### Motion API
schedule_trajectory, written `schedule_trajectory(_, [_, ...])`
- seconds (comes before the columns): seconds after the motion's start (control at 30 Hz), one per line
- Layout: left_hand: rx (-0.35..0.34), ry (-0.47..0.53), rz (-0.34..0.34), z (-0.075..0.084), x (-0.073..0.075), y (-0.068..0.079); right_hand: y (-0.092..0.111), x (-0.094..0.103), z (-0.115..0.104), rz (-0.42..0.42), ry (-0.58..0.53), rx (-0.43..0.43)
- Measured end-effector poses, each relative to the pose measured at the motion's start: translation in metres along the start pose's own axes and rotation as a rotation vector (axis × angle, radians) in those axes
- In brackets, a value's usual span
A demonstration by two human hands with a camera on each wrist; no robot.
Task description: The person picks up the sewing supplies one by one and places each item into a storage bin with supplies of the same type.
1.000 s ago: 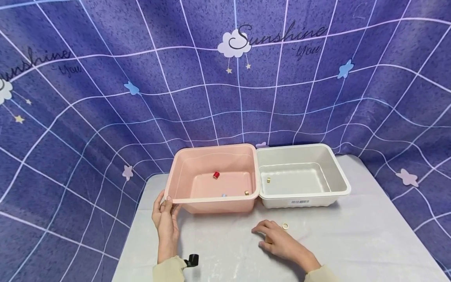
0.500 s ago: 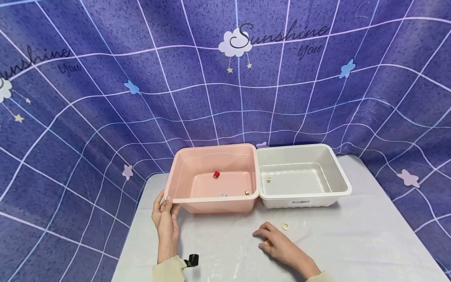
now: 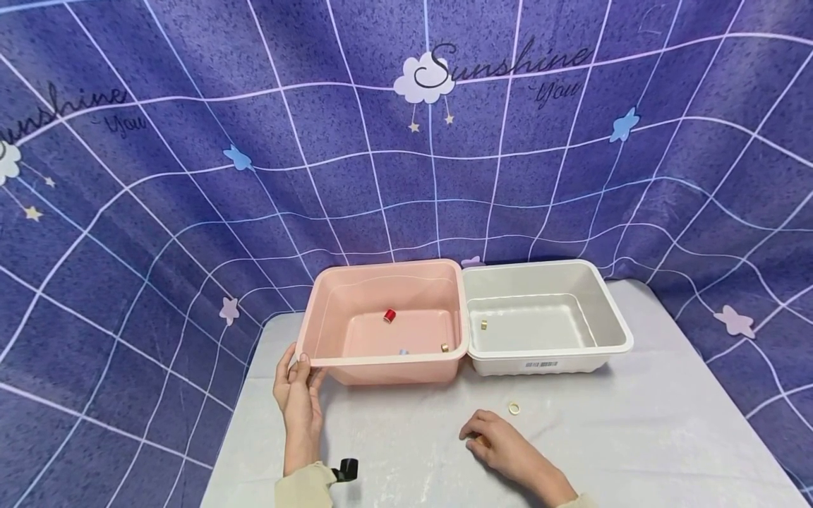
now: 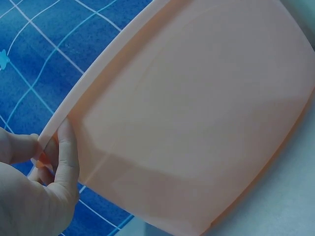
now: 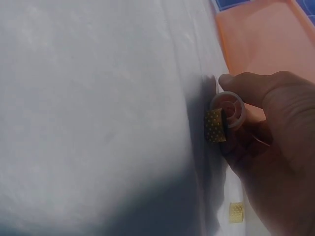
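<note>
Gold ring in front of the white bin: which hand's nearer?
Right hand, close beside the gold ring, not touching; left hand is well left of it, gripping the pink bin.

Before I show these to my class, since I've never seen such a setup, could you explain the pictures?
There's no machine: a person works bare-handed. The wide picture comes from a camera on the head, the others from one on each wrist. On the pale cloth stand a pink bin and a white bin, side by side, small things inside; a gold ring lies in front of the white bin. The left hand grips the pink bin's near left corner. The right hand curls around a spool-like thing; a dotted gold band shows beside it; whether that's gripped too isn't clear.
</note>
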State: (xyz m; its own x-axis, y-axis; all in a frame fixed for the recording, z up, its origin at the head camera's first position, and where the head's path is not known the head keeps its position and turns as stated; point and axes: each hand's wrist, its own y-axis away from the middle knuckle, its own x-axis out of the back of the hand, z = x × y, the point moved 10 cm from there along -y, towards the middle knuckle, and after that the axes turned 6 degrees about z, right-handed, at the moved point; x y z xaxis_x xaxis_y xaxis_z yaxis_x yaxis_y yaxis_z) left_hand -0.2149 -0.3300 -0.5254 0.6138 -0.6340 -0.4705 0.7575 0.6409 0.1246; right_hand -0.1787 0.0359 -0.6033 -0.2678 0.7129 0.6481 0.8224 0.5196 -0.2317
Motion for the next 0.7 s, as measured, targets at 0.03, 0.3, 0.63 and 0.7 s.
schedule_trajectory(0.03, [-0.002,-0.001,-0.001,0.0,0.0,0.0,0.0,0.0,0.0,0.003,-0.004,0.0])
schedule_trajectory(0.3, [0.016,-0.007,0.008,-0.002,0.001,0.0,0.002,0.008,-0.005,0.036,-0.034,-0.011])
schedule_trajectory(0.63, [0.016,0.012,0.006,-0.002,0.003,0.0,-0.01,0.03,-0.012,0.077,0.006,0.006])
schedule_trajectory(0.7, [0.016,0.006,0.006,-0.002,0.003,0.001,-0.013,0.033,-0.015,0.075,0.033,0.026])
